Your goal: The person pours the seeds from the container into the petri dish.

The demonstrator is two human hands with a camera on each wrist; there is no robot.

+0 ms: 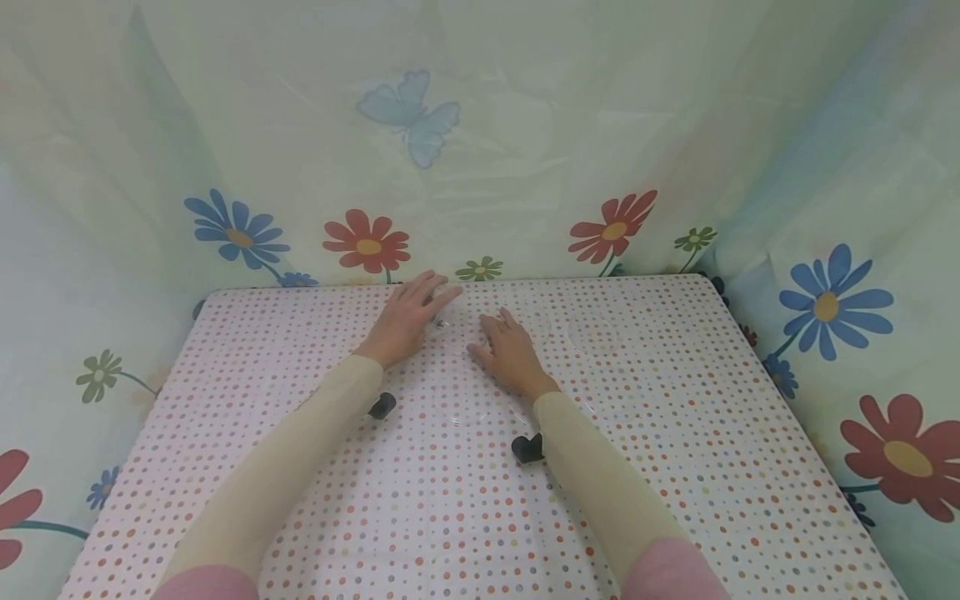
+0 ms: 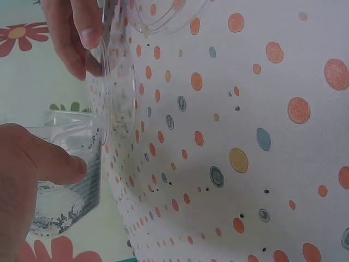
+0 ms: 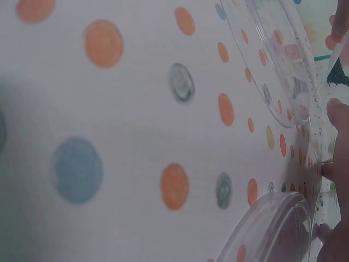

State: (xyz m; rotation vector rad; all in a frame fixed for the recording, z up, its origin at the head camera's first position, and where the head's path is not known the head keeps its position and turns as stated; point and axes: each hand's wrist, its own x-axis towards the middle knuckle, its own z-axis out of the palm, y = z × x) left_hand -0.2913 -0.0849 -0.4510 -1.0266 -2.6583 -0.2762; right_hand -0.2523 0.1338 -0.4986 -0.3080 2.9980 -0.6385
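My left hand [image 1: 401, 321] grips a clear cup [image 2: 65, 191] near the table's back edge, its thumb pressed along the wall. Small dark grains cling inside the cup, which is faint in the head view. To its right, my right hand [image 1: 513, 358] hangs low over the table with fingers loosely spread. In the left wrist view its fingertips are by the rim of a clear round dish [image 2: 121, 87]; whether they touch it I cannot tell. The right wrist view has one clear dish [image 3: 278, 60] at the top and another clear dish [image 3: 272, 240] at the bottom.
A dotted cloth covers the table [image 1: 420, 517]. Black specks lie scattered on it near the cup. A faint clear dish [image 1: 592, 335] lies right of my right hand. Black wrist mounts [image 1: 528, 448] stick out by the sleeves. A flowered curtain [image 1: 510, 125] hangs behind the table.
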